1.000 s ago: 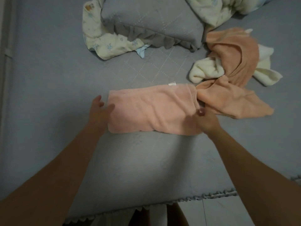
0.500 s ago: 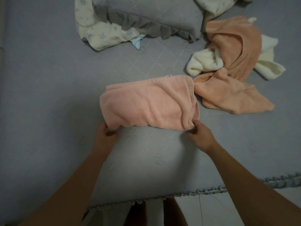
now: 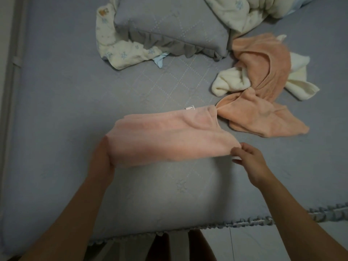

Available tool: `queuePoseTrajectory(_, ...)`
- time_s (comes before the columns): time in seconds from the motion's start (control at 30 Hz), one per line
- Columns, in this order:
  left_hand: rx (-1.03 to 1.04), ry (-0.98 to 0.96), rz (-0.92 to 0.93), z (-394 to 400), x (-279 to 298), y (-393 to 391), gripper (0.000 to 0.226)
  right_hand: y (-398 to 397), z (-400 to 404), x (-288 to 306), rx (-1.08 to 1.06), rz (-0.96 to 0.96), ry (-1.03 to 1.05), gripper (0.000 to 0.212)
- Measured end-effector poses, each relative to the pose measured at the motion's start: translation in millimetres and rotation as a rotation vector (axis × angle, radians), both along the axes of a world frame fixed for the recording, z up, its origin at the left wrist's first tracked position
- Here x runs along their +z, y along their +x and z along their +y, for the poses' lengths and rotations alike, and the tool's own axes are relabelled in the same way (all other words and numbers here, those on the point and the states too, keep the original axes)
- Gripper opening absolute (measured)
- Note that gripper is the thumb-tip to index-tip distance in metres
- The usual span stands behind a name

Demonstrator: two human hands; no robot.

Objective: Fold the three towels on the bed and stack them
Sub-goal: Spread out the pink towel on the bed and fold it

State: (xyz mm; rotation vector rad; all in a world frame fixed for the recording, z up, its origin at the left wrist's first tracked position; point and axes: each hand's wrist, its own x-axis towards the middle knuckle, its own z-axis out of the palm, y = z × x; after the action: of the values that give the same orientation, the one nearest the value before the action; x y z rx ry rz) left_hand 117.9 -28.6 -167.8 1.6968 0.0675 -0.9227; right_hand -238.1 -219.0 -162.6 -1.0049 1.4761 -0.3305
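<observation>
- While we hold the pink towel [image 3: 169,137] at both near corners, it sits mid-bed, near edge lifted, far edge resting on the grey bedspread [image 3: 56,110].
- Left hand [image 3: 102,159] wraps the near-left corner, fingers tucked under the cloth; right hand [image 3: 248,157] pinches the near-right corner between thumb and fingertips.
- Handling, our read: plush, light, limp. It sags between grips and has no stiffness, so the corners are the right hold; keep it taut across or the span droops.
- Pile is grippy, so layers should stay put once laid; slip risk low.
- Orange towel [image 3: 263,117] lies crumpled just right of the pink one, apparently touching its far-right corner, though blur makes that hard to confirm. It drapes over the cream towel [image 3: 231,83]; both unfolded.
- Room: open bedspread left and ahead of the pink towel, enough for the fold-over. Right side is crowded by the towel heap.
- Edges: frilled bed edge [image 3: 244,222] is near us; keep the fold moving away from it.
- Pillow [image 3: 169,25] and floral blanket [image 3: 120,51] sit well back, no conflict.
</observation>
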Motion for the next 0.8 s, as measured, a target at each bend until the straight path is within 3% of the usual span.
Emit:
queuePoseTrajectory(0.07, -0.194, 0.147, 0.100, 14, -19, -20, 0.038, 5, 12, -14, 0.082, 0.087, 0.070, 0.005)
queuePoseTrajectory(0.13, -0.338, 0.182, 0.166, 33, -35, -40, 0.048, 5, 24, -29, 0.228, 0.175, 0.057, 0.011)
queuePoseTrajectory(0.2, -0.368, 0.218, 0.129, 47, -46, -53, 0.063, 2, 33, -42, 0.390, 0.224, -0.069, 0.013)
queuePoseTrajectory(0.27, -0.411, 0.296, 0.001, 53, -50, -60, 0.053, -2, 37, -51, 0.455, 0.255, -0.162, 0.017)
queuePoseTrajectory(0.33, -0.452, 0.357, -0.067, 54, -52, -63, 0.045, -6, 38, -56, 0.453, 0.296, -0.131, 0.012)
queuePoseTrajectory(0.4, -0.496, 0.395, -0.065, 56, -53, -62, 0.048, -9, 39, -59, 0.463, 0.331, -0.052, 0.021)
queuePoseTrajectory(0.5, -0.524, 0.504, 0.076, 62, -57, -55, 0.046, -11, 40, -59, 0.481, 0.355, -0.010, 0.013)
queuePoseTrajectory(0.57, -0.518, 0.565, 0.166, 68, -59, -54, 0.033, -11, 41, -58, 0.457, 0.353, 0.026, 0.013)
queuePoseTrajectory(0.63, -0.522, 0.610, 0.121, 75, -56, -58, 0.027, -14, 45, -57, 0.423, 0.374, 0.104, 0.020)
queuePoseTrajectory(0.73, -0.478, 0.611, 0.112, 94, -54, -71, 0.016, -21, 53, -54, 0.342, 0.352, 0.180, 0.022)
queuePoseTrajectory(0.8, -0.366, 0.596, 0.226, 104, -50, -76, 0.011, -21, 54, -46, 0.250, 0.295, 0.174, 0.019)
